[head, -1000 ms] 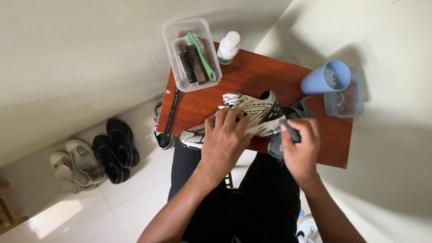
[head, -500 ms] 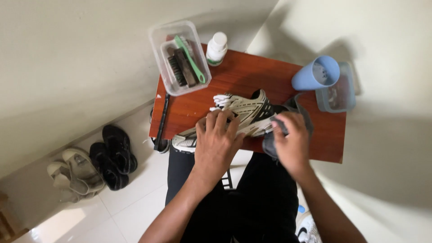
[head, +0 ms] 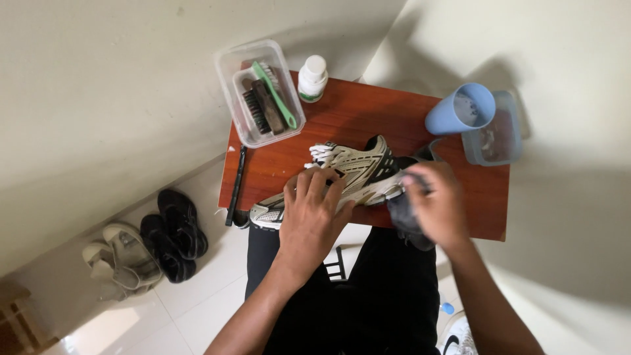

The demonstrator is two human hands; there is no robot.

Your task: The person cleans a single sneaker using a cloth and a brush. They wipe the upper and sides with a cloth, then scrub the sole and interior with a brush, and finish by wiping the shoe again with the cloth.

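Observation:
A beige and black sneaker (head: 358, 167) lies on its side on a small red-brown wooden table (head: 348, 112). My left hand (head: 314, 213) presses down on its front half and grips it. At the heel end my right hand (head: 437, 204) clutches a dark grey cloth (head: 402, 220) against the shoe.
A clear plastic box (head: 257, 92) with a green brush and a dark brush sits at the table's far left. Beside it stands a white bottle (head: 313, 77). A blue cup (head: 460, 108) and a clear tub (head: 496, 131) sit at the right. Black shoes (head: 172, 230) and sandals (head: 121, 260) lie on the floor.
My right hand has shifted with the cloth along the heel of the sneaker. My left hand has stayed on the shoe. The view has drifted slightly.

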